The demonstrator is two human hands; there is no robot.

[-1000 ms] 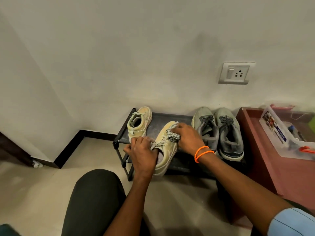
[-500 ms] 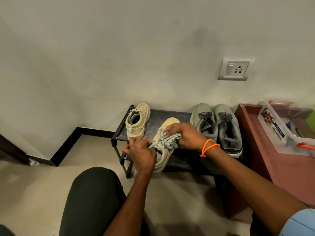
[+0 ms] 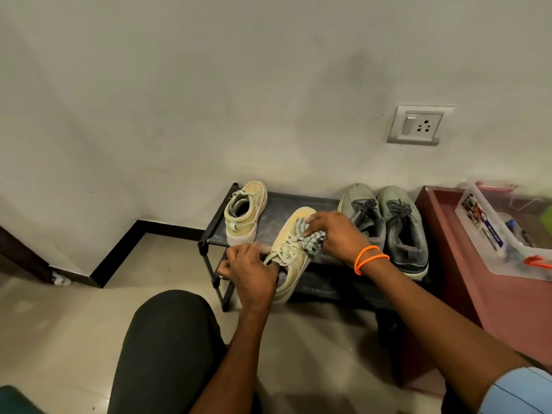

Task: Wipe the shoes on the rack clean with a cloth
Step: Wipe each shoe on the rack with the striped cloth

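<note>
A low black shoe rack (image 3: pixel 298 204) stands against the wall. My left hand (image 3: pixel 252 271) grips the heel end of a cream sneaker (image 3: pixel 294 258) held over the rack's front edge. My right hand (image 3: pixel 336 234) holds a checked grey cloth (image 3: pixel 312 242) bunched against the sneaker's upper near the toe. The matching cream sneaker (image 3: pixel 245 212) sits on the rack's left end. A pair of grey sneakers (image 3: pixel 388 225) rests on the right end.
A reddish-brown cabinet (image 3: pixel 490 294) stands right of the rack with a clear plastic box (image 3: pixel 501 231) of small items on it. A wall socket (image 3: pixel 419 125) is above. My dark-trousered knee (image 3: pixel 167 348) is in front, on a beige tiled floor (image 3: pixel 59 339).
My right hand has slid the cloth along the cream sneaker's upper, back and forth near the laces and toe. My left hand kept its grip on the heel.
</note>
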